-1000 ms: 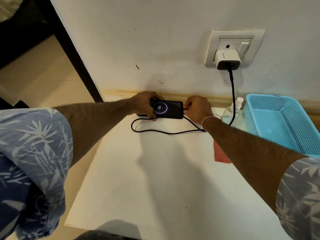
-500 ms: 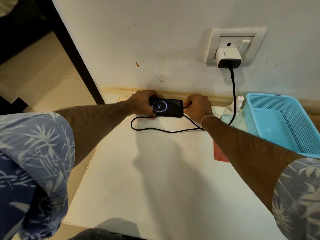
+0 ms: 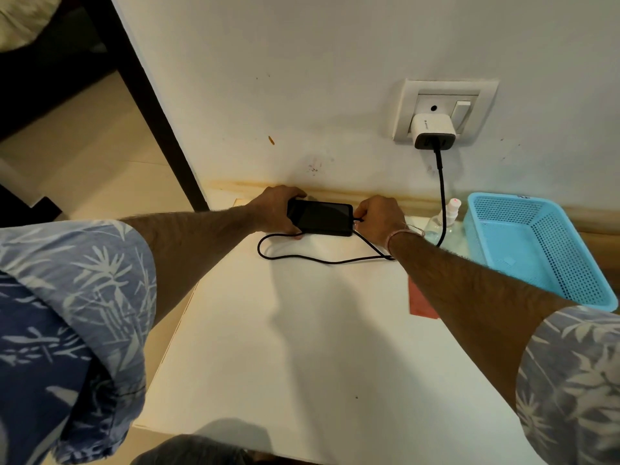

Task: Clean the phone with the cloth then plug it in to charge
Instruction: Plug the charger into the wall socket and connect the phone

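A black phone (image 3: 320,218) lies flat at the far edge of the white table (image 3: 302,347), close to the wall, its screen dark. My left hand (image 3: 276,209) grips the phone's left end. My right hand (image 3: 380,219) is closed on the black cable's plug at the phone's right end. The black cable (image 3: 318,260) loops over the table and rises to a white charger (image 3: 432,130) in the wall socket (image 3: 443,110). A red cloth (image 3: 419,303) lies partly hidden under my right forearm.
A light blue perforated basket (image 3: 536,250) stands at the right by the wall. A clear spray bottle (image 3: 443,219) stands between it and my right hand. A dark door frame (image 3: 151,109) runs along the table's left side.
The phone's screen, lit with a charging ring before, has gone dark. Both hands stay at the phone's ends; the view has shifted slightly.
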`<state>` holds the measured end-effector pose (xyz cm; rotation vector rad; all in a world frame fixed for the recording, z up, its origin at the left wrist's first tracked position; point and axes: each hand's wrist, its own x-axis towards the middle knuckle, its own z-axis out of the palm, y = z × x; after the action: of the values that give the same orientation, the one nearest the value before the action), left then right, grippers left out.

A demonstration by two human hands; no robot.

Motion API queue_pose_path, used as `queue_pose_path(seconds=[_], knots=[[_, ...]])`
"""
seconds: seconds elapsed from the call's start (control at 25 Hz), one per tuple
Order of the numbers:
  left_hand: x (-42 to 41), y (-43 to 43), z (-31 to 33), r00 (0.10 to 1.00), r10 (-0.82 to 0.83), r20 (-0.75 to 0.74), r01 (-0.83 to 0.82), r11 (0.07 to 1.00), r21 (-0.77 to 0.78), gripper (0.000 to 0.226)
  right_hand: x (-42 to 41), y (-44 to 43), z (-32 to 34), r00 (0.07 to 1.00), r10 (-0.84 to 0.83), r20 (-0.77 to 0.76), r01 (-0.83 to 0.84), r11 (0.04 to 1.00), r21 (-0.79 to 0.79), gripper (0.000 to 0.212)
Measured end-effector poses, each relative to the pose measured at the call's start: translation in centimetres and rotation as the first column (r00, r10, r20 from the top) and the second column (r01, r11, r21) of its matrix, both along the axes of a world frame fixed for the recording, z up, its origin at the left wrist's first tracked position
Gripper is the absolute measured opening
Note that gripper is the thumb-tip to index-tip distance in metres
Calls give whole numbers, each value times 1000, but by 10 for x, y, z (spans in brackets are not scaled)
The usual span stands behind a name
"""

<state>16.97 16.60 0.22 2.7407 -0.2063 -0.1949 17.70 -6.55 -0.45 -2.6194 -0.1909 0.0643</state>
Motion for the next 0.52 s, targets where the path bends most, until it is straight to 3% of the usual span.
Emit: queue_pose_path(seconds=[0.16,0.32,0.4,0.52], knots=[[-13,12,6,997,70,-15,-71,996,-53,79,-7,-2,6,999,1,-37,1,998,57,23],[-41,17,9,985,121,120,-105,986,-129,52,-37,-3,14,972,135,195,-147,988,46,26],[-63,17,0,989,7,148,-4,1000,-21,50,-65,-7,5,915,306,262,-288,952,-106,39],[-92,27,-19,980,-194,37,181,958,221,58,-91,-18,-18,845,506,171,-395,808,-437,56]])
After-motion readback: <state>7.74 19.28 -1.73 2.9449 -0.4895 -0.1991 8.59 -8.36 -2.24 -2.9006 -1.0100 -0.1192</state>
